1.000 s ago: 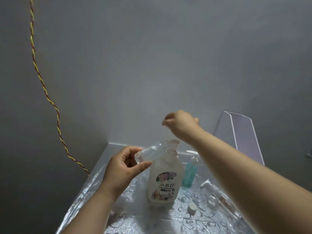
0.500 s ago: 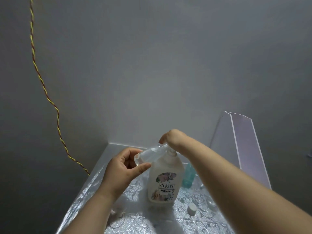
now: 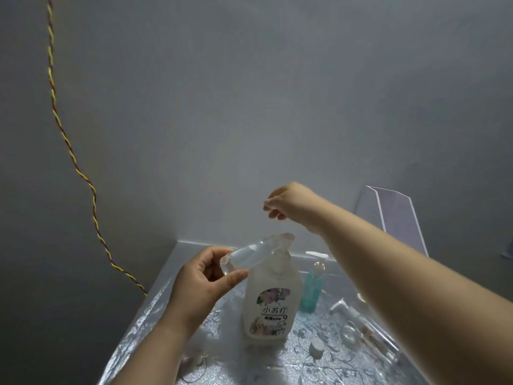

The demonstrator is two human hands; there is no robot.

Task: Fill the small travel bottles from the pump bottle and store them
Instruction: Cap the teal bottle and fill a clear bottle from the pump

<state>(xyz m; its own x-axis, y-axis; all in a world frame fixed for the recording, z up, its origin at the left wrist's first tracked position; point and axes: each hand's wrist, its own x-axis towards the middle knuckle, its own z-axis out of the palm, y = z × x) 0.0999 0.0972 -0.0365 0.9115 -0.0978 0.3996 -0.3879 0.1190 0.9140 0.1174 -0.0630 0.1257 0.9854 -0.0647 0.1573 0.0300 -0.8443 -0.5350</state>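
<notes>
A white pump bottle (image 3: 270, 298) with a flowered label stands upright on the silvery table (image 3: 155, 315). My left hand (image 3: 205, 282) holds a small clear travel bottle (image 3: 247, 255) tilted, its mouth right at the pump's spout. My right hand (image 3: 291, 202) hovers above the pump head with fingers loosely curled down, holding nothing and apart from the pump.
A small teal pump bottle (image 3: 312, 287) stands behind and to the right of the big one. A white cap (image 3: 316, 347) and clear tubes and lids (image 3: 361, 326) lie under my right forearm. A clear acrylic box (image 3: 394, 215) stands at the back right. A twisted cord (image 3: 69, 151) hangs on the wall.
My right hand pressed down onto the pump head half a second ago and has now lifted well above it. The left hand and the travel bottle stayed in place.
</notes>
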